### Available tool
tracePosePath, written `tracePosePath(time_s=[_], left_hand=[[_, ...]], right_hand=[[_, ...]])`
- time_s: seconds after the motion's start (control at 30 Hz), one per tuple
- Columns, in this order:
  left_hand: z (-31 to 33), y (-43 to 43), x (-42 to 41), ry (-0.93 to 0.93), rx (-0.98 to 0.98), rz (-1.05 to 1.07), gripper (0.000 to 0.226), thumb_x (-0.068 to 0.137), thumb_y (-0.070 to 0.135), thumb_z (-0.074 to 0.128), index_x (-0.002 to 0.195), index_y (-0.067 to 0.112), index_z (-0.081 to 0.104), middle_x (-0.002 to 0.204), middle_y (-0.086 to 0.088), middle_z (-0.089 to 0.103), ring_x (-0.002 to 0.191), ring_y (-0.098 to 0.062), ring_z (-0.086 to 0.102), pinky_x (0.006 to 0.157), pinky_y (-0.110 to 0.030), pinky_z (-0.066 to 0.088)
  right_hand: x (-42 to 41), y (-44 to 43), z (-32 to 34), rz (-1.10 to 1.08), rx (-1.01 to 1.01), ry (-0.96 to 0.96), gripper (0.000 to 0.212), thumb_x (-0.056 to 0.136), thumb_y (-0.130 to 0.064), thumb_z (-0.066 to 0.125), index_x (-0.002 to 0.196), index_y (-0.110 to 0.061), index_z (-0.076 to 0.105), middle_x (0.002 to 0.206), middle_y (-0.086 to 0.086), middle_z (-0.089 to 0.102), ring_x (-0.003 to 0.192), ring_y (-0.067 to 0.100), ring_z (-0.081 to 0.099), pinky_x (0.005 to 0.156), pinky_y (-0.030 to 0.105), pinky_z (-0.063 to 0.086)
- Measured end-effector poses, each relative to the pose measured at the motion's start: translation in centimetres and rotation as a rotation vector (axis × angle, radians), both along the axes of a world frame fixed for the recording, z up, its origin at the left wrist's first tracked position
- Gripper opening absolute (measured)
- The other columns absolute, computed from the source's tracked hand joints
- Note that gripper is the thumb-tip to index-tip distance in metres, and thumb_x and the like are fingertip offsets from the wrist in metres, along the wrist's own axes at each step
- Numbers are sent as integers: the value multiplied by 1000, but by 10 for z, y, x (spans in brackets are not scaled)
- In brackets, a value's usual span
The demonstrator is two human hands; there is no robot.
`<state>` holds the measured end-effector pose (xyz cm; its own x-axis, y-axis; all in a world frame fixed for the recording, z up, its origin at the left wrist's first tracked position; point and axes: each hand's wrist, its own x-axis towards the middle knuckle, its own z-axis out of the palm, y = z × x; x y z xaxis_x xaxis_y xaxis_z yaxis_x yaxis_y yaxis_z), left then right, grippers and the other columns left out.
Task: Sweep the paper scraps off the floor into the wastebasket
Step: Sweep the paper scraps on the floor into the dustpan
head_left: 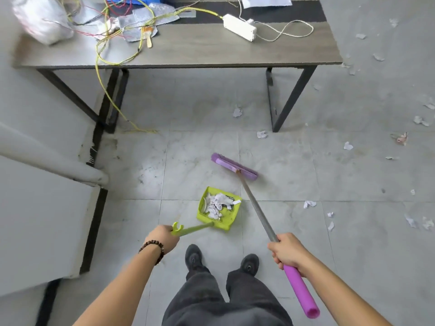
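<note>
Grips dustpan (219,209) handle in left hand (162,237), broom (235,167) pole in right hand (288,251). Holds some paper scraps (217,204) in pan; leaves many more strewn rightward, near table (211,52). Shows no wastebasket.

Grey tiled floor (188,149), scuffed. Dark wood-look bench (211,52) w/ black metal legs (292,100) up top; pale wall (28,102) on left.

Grey table (211,50) with a white power strip (239,27), tangled coloured wires (107,35) and a plastic bag (42,20).

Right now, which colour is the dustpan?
Lime green dustpan, best seen in the head view.
</note>
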<state>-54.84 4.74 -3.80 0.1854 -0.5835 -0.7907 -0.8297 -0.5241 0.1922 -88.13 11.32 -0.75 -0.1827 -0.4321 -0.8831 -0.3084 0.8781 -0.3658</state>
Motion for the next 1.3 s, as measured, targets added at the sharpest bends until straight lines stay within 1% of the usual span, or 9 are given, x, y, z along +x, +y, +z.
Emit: tracePosePath(time_s=[0.13, 0.33, 0.53, 0.67, 0.77, 0.93, 1.1, 1.2, 1.3], left_hand=[[6, 68, 33, -6, -69, 285, 15, 87, 34, 57, 94, 30, 70, 53, 4, 45, 45, -17, 38, 47, -21, 31], [3, 164, 50, -128, -158, 541, 28, 93, 45, 54, 90, 22, 70, 58, 1, 58, 51, -19, 54, 47, -23, 39], [1, 221, 63, -249, -144, 846, 22, 92, 32, 54, 75, 23, 64, 64, -3, 61, 66, -28, 60, 53, -27, 40], [-2, 238, 84, -318, -100, 939, 11, 90, 27, 55, 86, 25, 65, 73, -4, 63, 71, -29, 58, 58, -28, 40], [-6, 251, 100, -353, -52, 954, 13, 89, 27, 53, 88, 25, 65, 76, -5, 64, 70, -28, 59, 59, -27, 41], [-14, 254, 117, -331, -17, 989, 17, 89, 29, 53, 88, 19, 67, 82, -10, 67, 76, -31, 62, 68, -31, 49], [-17, 212, 113, -273, -24, 869, 23, 89, 29, 51, 80, 14, 65, 78, -10, 67, 76, -32, 64, 64, -29, 47], [-18, 170, 96, -242, -60, 768, 20, 88, 27, 52, 82, 13, 65, 83, -12, 68, 80, -34, 64, 69, -31, 51], [-11, 125, 67, -219, -106, 693, 16, 86, 24, 53, 85, 15, 67, 81, -11, 67, 77, -33, 63, 68, -32, 51]], right_hand=[[16, -17, -24, 238, -28, 3, 6, 86, -8, 52, 83, -4, 55, 61, 11, 55, 46, 21, 50, 47, 27, 46], [69, -49, -33, 613, -130, 35, 15, 89, -19, 54, 78, -9, 55, 61, 6, 56, 43, 20, 53, 44, 28, 50], [133, -47, -36, 931, -138, 43, 11, 90, -16, 46, 83, -13, 53, 71, 6, 59, 44, 20, 58, 39, 24, 48], [155, -44, -45, 1079, -138, 90, 14, 89, -23, 46, 76, -24, 49, 76, 6, 60, 52, 23, 58, 39, 24, 46], [156, -37, -58, 1097, -91, 117, 16, 89, -23, 47, 73, -25, 48, 74, 4, 57, 50, 22, 54, 39, 24, 44], [123, -27, -64, 1030, -16, 159, 17, 86, -23, 51, 69, -24, 48, 65, -1, 52, 63, 24, 54, 55, 29, 46], [84, -27, -47, 883, -35, 211, 18, 86, -29, 51, 71, -21, 49, 66, 1, 54, 55, 22, 54, 52, 28, 48], [64, -35, -44, 761, -39, 241, 28, 89, -40, 54, 76, -16, 52, 70, 3, 58, 55, 24, 59, 54, 28, 51], [41, -45, -39, 572, -53, 207, 27, 91, -36, 54, 82, -10, 56, 67, 8, 60, 42, 21, 57, 41, 23, 47]])
